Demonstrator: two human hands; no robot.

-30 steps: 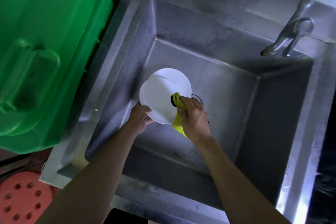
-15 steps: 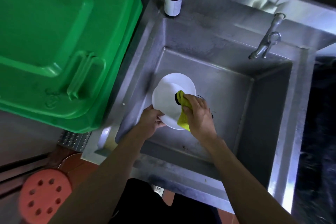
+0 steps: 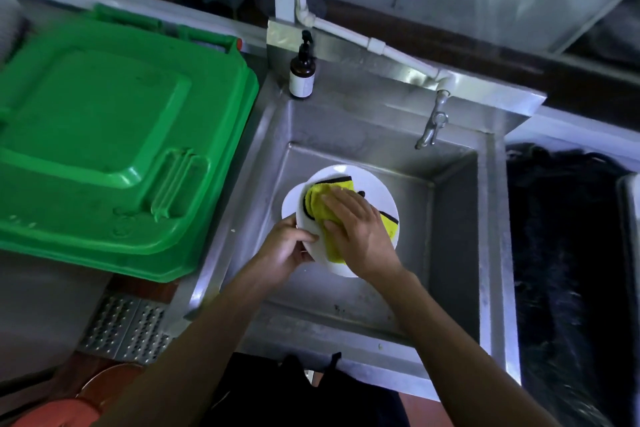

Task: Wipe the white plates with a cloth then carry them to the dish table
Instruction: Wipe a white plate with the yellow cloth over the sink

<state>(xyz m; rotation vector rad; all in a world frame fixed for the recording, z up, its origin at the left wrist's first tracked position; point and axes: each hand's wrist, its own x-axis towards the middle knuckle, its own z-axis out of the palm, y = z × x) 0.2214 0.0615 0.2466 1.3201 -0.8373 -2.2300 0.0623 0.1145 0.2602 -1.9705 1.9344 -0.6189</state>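
Over the steel sink (image 3: 453, 239) I hold white plates (image 3: 375, 189); two rims show, one behind the other. My left hand (image 3: 285, 250) grips their lower left edge, thumb on the top plate's face. My right hand (image 3: 356, 229) lies flat on a yellow cloth (image 3: 323, 199) with black trim and presses it against the top plate. The cloth spreads across most of the plate's middle and sticks out on the right under my palm.
A big green bin lid (image 3: 114, 146) fills the left side, right beside the sink. A brown pump bottle (image 3: 302, 71) stands on the sink's back left corner. The tap (image 3: 433, 121) hangs over the back right. Dark material (image 3: 561, 253) lies right of the sink.
The camera has pulled back and up. My right hand went from pinching the bunched cloth at the plate's right edge to lying flat on the cloth, now spread over the plate's middle.
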